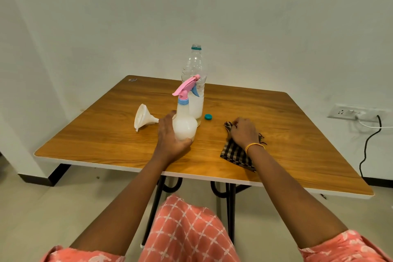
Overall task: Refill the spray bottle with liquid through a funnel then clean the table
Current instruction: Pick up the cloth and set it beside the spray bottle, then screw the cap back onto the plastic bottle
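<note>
Wooden counter (106, 140): left hand (170, 134) wraps spray bottle (184, 121); right hand (243, 131) presses flat on checked cloth (236, 153); best sprayed lightly before wiping.

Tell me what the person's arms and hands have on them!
Both arms are bare from the short sleeves down. The sleeves are coral pink with a white pattern. The right wrist wears a thin yellow bangle. The left hand and right hand wear no gloves, and I can see no rings.

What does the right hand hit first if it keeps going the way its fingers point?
Probably the teal cap: the right hand, resting on the checked cloth, points up-left toward it. Bare table lies between; depth is uncertain.
</note>
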The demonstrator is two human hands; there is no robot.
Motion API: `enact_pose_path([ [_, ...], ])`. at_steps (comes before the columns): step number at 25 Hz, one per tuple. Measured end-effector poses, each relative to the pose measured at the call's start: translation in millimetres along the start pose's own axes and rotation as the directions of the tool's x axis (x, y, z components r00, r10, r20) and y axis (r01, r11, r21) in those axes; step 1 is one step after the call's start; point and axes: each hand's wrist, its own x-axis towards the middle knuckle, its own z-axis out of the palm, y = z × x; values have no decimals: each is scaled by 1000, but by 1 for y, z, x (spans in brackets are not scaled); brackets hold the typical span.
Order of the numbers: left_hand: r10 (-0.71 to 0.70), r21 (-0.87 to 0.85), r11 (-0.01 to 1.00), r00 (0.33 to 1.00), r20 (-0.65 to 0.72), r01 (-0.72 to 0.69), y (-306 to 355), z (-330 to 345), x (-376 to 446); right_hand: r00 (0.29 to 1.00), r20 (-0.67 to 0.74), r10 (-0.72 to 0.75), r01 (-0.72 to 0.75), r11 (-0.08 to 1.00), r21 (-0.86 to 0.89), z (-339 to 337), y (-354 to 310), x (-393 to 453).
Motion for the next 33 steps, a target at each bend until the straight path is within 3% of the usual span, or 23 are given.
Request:
enact_pose_path([
  [2, -14, -5, 1000, 1000, -12, 14, -1, 0, 0, 996, 77, 39, -38, 999, -21, 6, -4, -1],
  [5, -17, -4, 1000, 1000, -23, 17, 0, 0, 0, 1000, 17, 20, -19, 995, -97, 10, -16, -8],
  [11, -62, -14, 998, 994, -88, 61, -2, 2, 6, 986, 32, -164, 165, 986, -14, 21, -50, -13],
  [18, -146, 2, 989, 966, -215, 150, -10, 1, 19, 982, 68, -178, 173, 982, 77, 43, -73, 7],
  [22, -168, -41, 986, 947, -273, 163, -17, 3, 31, 961, 169, -220, 226, 974, -17, 54, -73, 30],
  [25, -168, -57, 986, 946, -279, 158, -21, 5, 42, 953, 136, -271, 282, 957, -64, 63, -74, 39],
  [30, -168, -31, 986, 937, -308, 166, -22, 8, 48, 959, 33, -280, 278, 959, 49, 67, -65, 42],
  [33, -84, 6, 996, 932, -352, 92, -17, 7, 41, 984, -19, -177, 175, 942, 286, 53, -68, 43],
])
